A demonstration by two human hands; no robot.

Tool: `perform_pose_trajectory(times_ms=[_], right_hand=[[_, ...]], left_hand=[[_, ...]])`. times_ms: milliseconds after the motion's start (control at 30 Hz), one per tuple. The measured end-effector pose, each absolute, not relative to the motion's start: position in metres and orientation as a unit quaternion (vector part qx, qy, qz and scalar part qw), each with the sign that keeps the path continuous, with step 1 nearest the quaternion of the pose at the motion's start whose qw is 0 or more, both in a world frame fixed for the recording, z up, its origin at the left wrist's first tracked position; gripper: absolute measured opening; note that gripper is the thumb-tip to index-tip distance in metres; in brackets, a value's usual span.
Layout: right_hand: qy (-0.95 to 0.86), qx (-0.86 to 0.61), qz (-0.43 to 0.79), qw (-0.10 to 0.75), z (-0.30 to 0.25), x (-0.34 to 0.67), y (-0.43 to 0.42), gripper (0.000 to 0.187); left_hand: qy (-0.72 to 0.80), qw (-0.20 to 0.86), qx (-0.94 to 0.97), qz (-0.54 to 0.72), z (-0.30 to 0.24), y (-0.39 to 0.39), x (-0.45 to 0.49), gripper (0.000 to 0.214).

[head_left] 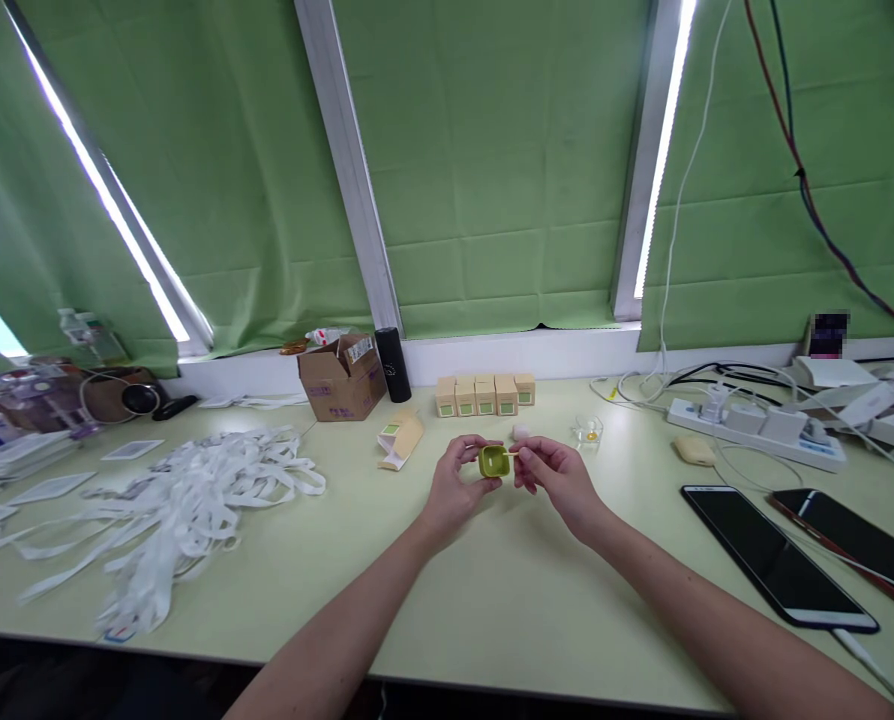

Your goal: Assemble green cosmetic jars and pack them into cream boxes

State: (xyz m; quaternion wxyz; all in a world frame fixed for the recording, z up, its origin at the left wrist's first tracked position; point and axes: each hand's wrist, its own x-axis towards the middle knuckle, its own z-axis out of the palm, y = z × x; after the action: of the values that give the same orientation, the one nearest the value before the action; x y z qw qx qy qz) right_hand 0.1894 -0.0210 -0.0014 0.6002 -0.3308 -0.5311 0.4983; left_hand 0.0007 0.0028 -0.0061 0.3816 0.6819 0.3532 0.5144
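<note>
My left hand [453, 485] is closed around a small green open container [493, 461], held above the pale green table [447, 590]. My right hand [556, 475] pinches a thin yellowish stick [511, 455] whose tip reaches into the green container. An opened beige carton [400, 440] lies on its side just left of my hands. A row of several small beige boxes [484, 394] stands behind them. A small clear dish [588, 431] with something yellow in it sits to the right of the boxes.
A pile of white ribbons [184, 505] covers the left of the table. A brown cardboard box [342, 377] and a black cylinder [392, 364] stand at the back. Two dark phones [777, 555] lie at right, beside a power strip [754, 430] with cables.
</note>
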Motion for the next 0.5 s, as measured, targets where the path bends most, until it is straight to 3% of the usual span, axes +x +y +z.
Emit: perform_pose_trajectory(times_ms=[300,500], right_hand=[[-0.594,-0.335,0.399,0.613,-0.011,0.187,-0.023,0.026],[-0.686,-0.354,0.213,0.599,-0.010,0.187,-0.028,0.016]], left_hand=[[0.348,0.389,0.686,0.507,-0.004,-0.002,0.002,0.047],[0.345,0.373,0.697,0.506,-0.007,-0.003,0.003,0.048]])
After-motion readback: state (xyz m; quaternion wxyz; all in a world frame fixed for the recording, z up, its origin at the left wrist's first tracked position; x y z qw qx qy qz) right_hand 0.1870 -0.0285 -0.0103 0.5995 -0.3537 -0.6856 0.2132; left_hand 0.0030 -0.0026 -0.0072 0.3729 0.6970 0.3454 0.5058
